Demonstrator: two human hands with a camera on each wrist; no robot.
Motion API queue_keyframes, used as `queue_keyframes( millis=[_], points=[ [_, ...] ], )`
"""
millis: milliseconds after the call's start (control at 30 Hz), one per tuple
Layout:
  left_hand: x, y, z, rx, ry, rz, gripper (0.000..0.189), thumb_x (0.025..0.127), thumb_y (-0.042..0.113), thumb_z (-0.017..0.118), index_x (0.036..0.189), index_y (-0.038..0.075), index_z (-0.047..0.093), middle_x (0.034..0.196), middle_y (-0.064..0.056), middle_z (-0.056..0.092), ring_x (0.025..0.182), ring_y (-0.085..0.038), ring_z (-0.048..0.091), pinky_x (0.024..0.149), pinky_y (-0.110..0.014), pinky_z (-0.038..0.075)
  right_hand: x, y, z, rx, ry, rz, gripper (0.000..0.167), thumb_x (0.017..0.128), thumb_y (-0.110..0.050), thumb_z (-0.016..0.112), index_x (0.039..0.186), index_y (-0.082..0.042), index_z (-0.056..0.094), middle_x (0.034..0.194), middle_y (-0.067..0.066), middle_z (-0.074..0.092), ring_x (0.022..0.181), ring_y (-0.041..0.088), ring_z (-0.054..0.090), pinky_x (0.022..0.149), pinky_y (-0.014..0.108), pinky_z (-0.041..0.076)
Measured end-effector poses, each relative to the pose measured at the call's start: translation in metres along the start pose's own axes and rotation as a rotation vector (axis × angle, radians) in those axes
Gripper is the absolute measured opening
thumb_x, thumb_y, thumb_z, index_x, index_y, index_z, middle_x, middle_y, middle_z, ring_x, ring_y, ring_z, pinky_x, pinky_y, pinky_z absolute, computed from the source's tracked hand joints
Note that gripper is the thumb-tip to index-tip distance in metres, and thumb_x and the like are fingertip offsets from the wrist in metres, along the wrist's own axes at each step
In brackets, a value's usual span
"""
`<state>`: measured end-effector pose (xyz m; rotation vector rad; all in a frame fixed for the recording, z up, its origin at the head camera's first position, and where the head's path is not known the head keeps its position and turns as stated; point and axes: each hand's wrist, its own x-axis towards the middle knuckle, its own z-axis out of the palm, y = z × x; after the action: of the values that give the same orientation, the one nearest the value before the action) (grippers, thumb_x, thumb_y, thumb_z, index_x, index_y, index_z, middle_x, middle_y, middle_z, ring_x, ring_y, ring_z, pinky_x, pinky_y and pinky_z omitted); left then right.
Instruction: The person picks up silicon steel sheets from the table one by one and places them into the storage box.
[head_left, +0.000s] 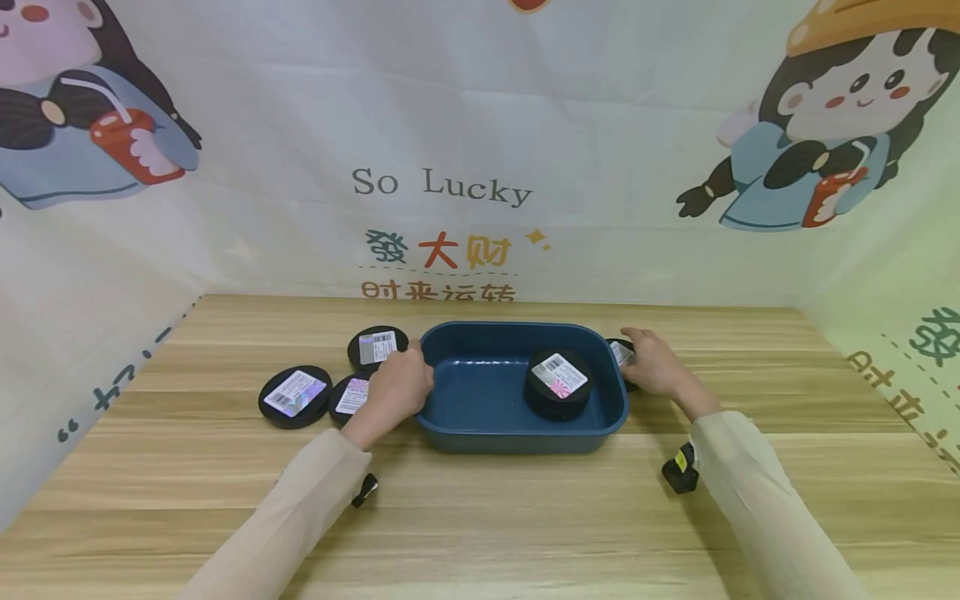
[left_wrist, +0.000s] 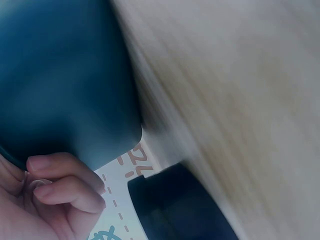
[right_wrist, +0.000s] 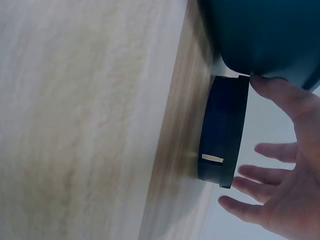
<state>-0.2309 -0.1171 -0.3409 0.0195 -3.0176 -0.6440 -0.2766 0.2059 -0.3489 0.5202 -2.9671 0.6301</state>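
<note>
A blue rectangular basin (head_left: 480, 421) sits on the table. My left hand (head_left: 399, 387) grips its left rim; in the left wrist view the fingers (left_wrist: 70, 192) are curled beside the basin wall (left_wrist: 70, 95). Inside, towards the right, stands a stack of flat round black containers (head_left: 558, 385) with a white barcode label on top. My right hand (head_left: 656, 364) spreads its fingers over another flat round black container (head_left: 621, 352), just outside the basin's right end. In the right wrist view the thumb lies by the basin wall (right_wrist: 270, 40), and the fingers extend beside the black container (right_wrist: 222, 130).
Left of the basin lie three more labelled round black containers: one at the back (head_left: 377, 348), one far left (head_left: 295, 397), and one partly behind my left hand (head_left: 349, 398). A printed cloth backdrop (head_left: 480, 125) rises behind the wooden table (head_left: 517, 525).
</note>
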Motion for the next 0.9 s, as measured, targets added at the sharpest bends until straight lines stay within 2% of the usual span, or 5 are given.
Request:
queue_keyframes(
  millis=[167,267,500,767,900],
  points=[
    [0.0,0.0,-0.0004,-0.003,-0.002,0.001,0.037,0.085,0.011,0.044,0.117,-0.007,0.046,0.088,-0.025,0.06,0.068,-0.028,0.055,0.06,-0.045,0.046,-0.0004,-0.0003,0.0002,0.001,-0.028,-0.053,0.055,0.068,-0.002,0.056,0.117,0.018,0.041,0.11,0.038,0.047,0.1,0.047,0.047,0.084,0.052,0.038],
    [-0.0001,-0.0002,-0.0003,-0.004,-0.001,0.0,0.037,0.085,0.012,0.044,0.117,-0.007,0.047,0.088,-0.025,0.059,0.068,-0.028,0.055,0.06,-0.045,0.046,-0.0008,-0.0012,0.0013,0.003,-0.05,-0.069,0.054,0.069,-0.004,0.057,0.117,0.017,0.041,0.11,0.038,0.047,0.1,0.047,0.046,0.084,0.052,0.037],
    [0.0,-0.0008,0.0009,-0.002,0.004,0.005,0.035,0.085,0.012,0.045,0.115,-0.007,0.047,0.087,-0.025,0.059,0.068,-0.029,0.056,0.059,-0.045,0.046,0.0,-0.0019,0.0058,-0.014,-0.075,-0.032,0.056,0.076,-0.011,0.056,0.12,0.018,0.038,0.118,0.042,0.038,0.108,0.053,0.039,0.091,0.055,0.031],
    [0.0004,-0.0006,0.0014,-0.002,0.006,0.006,0.036,0.085,0.011,0.045,0.116,-0.007,0.047,0.088,-0.025,0.059,0.068,-0.029,0.056,0.059,-0.046,0.046,0.002,-0.0021,0.0071,-0.01,-0.079,0.038,0.057,0.076,-0.011,0.056,0.122,0.017,0.036,0.114,0.041,0.039,0.1,0.051,0.042,0.084,0.053,0.036],
    [0.0002,-0.0004,0.0011,-0.001,0.007,0.005,0.037,0.085,0.011,0.044,0.117,-0.007,0.046,0.089,-0.026,0.059,0.07,-0.03,0.057,0.06,-0.046,0.046,0.0028,-0.0011,0.0073,-0.021,-0.095,0.066,0.061,0.075,-0.01,0.056,0.123,0.019,0.033,0.113,0.042,0.038,0.101,0.052,0.04,0.085,0.054,0.035]
  ],
)
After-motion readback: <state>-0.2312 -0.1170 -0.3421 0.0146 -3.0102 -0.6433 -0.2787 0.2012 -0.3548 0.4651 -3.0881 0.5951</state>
